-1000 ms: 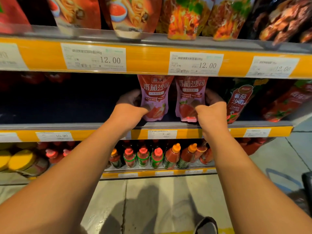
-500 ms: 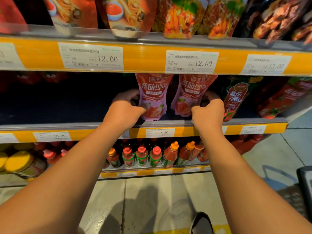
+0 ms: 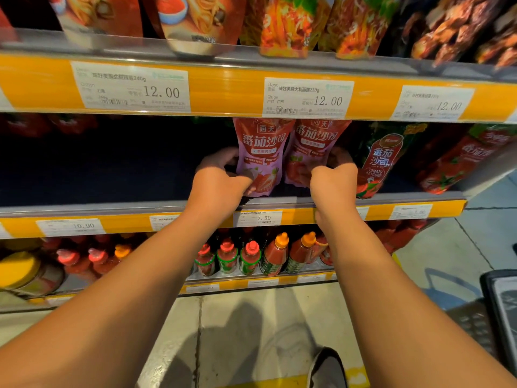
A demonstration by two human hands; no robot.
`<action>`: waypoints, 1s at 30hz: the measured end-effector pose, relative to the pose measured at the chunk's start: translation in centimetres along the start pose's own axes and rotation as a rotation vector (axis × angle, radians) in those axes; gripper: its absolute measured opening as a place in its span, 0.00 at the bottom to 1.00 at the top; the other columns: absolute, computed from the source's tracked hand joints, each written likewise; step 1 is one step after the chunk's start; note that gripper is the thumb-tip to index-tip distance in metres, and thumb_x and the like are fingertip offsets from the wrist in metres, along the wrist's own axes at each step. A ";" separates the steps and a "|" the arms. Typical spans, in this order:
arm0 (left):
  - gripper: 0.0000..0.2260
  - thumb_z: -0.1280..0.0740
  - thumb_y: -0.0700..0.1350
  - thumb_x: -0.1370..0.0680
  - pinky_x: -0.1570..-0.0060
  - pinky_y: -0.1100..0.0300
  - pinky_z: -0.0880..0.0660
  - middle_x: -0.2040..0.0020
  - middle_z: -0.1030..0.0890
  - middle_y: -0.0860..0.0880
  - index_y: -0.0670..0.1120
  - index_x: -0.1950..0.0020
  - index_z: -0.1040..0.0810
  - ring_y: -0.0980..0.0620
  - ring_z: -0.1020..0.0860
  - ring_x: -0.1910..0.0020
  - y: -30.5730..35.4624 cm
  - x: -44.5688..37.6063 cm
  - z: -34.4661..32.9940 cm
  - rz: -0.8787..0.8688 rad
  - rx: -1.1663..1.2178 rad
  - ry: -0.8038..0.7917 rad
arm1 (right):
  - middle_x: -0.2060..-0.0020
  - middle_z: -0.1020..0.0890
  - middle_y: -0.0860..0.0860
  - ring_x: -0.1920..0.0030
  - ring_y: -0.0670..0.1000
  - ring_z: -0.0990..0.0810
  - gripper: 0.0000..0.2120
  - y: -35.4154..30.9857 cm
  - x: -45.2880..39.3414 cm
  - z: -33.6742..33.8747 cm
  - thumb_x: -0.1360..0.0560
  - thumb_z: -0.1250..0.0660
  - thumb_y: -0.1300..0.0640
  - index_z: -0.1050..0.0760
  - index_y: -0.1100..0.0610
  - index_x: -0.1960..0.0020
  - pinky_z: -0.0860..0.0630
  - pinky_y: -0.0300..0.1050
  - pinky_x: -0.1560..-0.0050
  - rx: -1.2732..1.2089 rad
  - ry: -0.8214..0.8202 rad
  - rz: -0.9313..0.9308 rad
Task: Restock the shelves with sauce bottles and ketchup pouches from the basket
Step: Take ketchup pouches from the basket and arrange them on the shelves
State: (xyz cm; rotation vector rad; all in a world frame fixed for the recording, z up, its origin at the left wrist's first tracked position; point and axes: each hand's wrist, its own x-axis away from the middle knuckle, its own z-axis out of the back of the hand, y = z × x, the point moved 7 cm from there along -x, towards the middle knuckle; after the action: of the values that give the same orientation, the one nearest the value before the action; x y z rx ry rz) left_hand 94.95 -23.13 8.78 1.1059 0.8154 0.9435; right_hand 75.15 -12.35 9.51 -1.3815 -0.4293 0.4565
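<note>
Two pink-red ketchup pouches stand side by side on the middle shelf (image 3: pixel 84 211). My left hand (image 3: pixel 221 180) grips the left pouch (image 3: pixel 260 152) at its lower left edge, fingers curled behind it. My right hand (image 3: pixel 333 183) grips the right pouch (image 3: pixel 310 152) at its lower right side, and that pouch leans a little to the left. Sauce bottles (image 3: pixel 251 259) with red and orange caps line the shelf below. The basket (image 3: pixel 500 312) shows only as a dark corner at the right edge.
Dark green and red ketchup pouches (image 3: pixel 383 163) stand just right of my right hand. The middle shelf is dark to the left of my left hand. Pasta sauce pouches (image 3: pixel 195 23) fill the top shelf. Yellow-lidded jars (image 3: pixel 22 273) sit low left. My shoe (image 3: pixel 327 368) is on the floor.
The right pouch has tilted so its top leans toward the left pouch, and both hands have shifted slightly on the pouches' lower edges.
</note>
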 end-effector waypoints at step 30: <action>0.22 0.26 0.42 0.24 0.46 0.45 0.18 0.49 0.17 0.52 0.50 0.31 0.23 0.52 0.17 0.52 -0.3 -3.0 -3.7 -0.016 -0.005 0.065 | 0.31 0.22 0.50 0.33 0.55 0.23 0.31 0.7 -1.3 -0.6 0.29 0.36 0.61 0.27 0.47 0.26 0.22 0.55 0.33 -0.013 -0.045 0.006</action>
State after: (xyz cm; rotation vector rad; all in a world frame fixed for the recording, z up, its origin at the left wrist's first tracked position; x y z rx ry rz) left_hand 90.54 -24.60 7.74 1.0681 0.8730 0.9717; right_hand 74.33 -13.45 8.73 -1.3871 -0.4658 0.4912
